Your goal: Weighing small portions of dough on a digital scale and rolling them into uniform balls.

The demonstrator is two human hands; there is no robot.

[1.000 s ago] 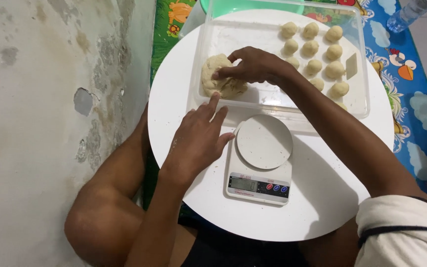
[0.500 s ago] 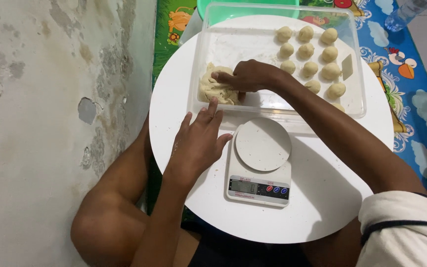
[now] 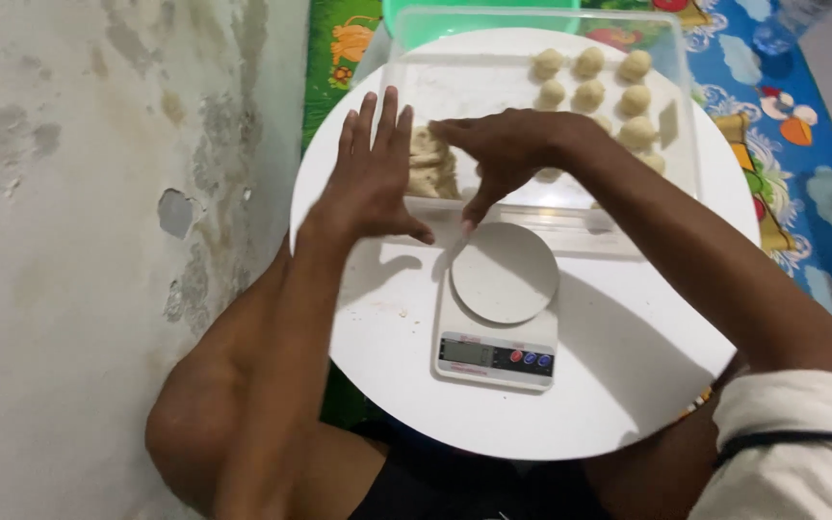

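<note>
A colourful cartoon mat (image 3: 801, 144) lies beside a stained wall (image 3: 98, 193).

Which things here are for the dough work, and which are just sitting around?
In use:
left hand
right hand
dough lump
dough balls
clear plastic tray
kitchen scale
round white table

Just lying about:
green bowl
cartoon play mat
peeling wall

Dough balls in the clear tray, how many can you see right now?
8 dough balls show: three along the far row, three in the next row, two partly visible below near the right hand. More may be hidden under that hand and arm.
</note>
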